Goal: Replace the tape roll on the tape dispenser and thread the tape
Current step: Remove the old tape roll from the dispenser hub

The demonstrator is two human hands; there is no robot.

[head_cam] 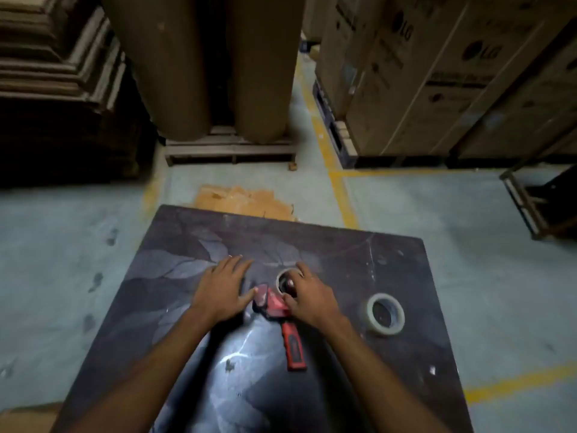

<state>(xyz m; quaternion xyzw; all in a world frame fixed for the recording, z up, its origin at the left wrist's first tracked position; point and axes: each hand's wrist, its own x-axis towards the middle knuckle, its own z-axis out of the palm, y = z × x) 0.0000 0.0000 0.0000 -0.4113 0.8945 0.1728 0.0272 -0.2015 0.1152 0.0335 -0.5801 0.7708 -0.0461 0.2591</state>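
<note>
A red tape dispenser (282, 320) lies flat on a dark table (343, 254), its handle pointing toward me. An almost spent roll, a thin cardboard ring (282, 276), sits at the dispenser's head. My right hand (307, 296) rests over that ring and the dispenser's head, fingers curled around the ring's edge. My left hand (223, 289) lies flat on the table just left of the dispenser, fingers spread, its thumb touching the red front end. A fuller tape roll (385, 314) lies flat on the table to the right, apart from both hands.
The table stands on a grey concrete floor with yellow lines (340, 195). Two big brown paper rolls (199, 64) stand on a wooden pallet (231, 150) ahead. Stacked cardboard (56, 67) is at the left, large cartons (437, 73) at the right.
</note>
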